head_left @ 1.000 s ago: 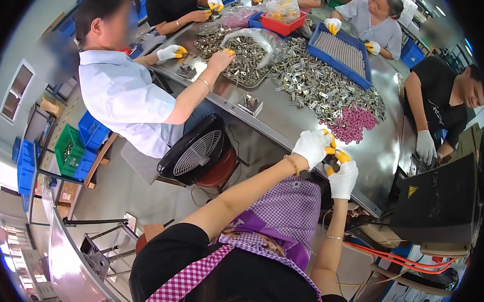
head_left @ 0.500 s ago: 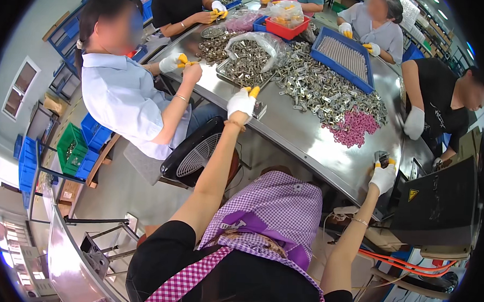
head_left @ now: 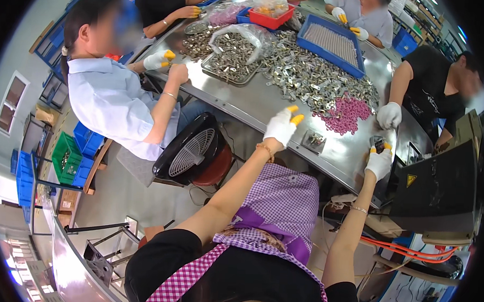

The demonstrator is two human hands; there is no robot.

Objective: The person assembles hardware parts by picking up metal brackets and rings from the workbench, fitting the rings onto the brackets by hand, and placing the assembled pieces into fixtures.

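Note:
My left hand (head_left: 281, 127), in a white glove with yellow fingertips, is over the near edge of the metal table with its fingers apart and nothing in them. Just right of it lies a small square metal dish (head_left: 313, 141) with a few small pieces on it. At the table's right end, my right hand (head_left: 379, 163), gloved alike, has its fingers round a small dark, shiny block-like piece (head_left: 377, 142). Ahead of both hands is a heap of pink rings (head_left: 345, 115), touching a large pile of silver metal clips (head_left: 302, 72).
A metal tray of parts (head_left: 244, 82), a blue tray (head_left: 336, 62) and a red bin (head_left: 272, 18) stand on the table (head_left: 244, 100). Co-workers sit around it; one gloved hand (head_left: 389, 115) is close beyond my right hand. A dark machine (head_left: 434, 197) stands at right.
My left hand has moved right and nearer, away from the parts tray. The small square dish has shifted right along the table's edge. My right hand stays by the dark piece.

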